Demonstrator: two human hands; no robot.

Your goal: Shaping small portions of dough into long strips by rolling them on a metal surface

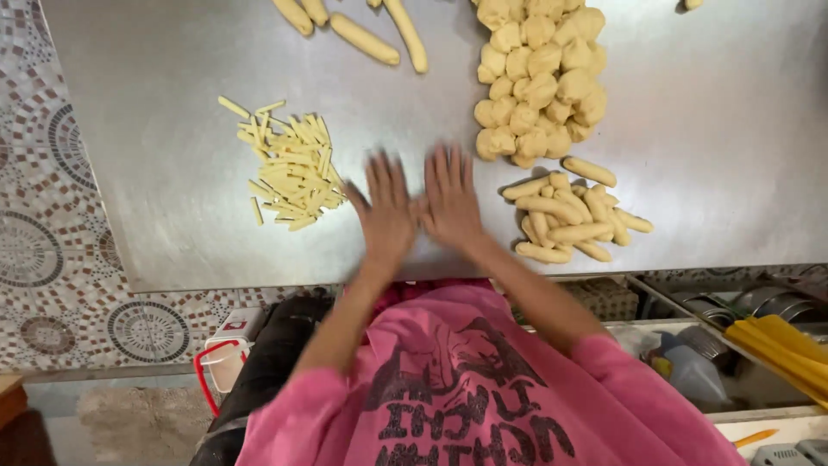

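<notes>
**Where things lie on the table**

Your left hand (385,211) and right hand (450,200) lie flat, side by side, on the table (172,216). Cut sticks (289,168) lie to your left, short rolls (569,216) to your right, dough balls (539,73) beyond those, long rolls (362,26) at the far edge.

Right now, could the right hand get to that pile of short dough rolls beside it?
Probably yes. The right hand lies flat on the steel table, and the pile of short dough rolls sits just to its right with only bare tabletop between.
</notes>
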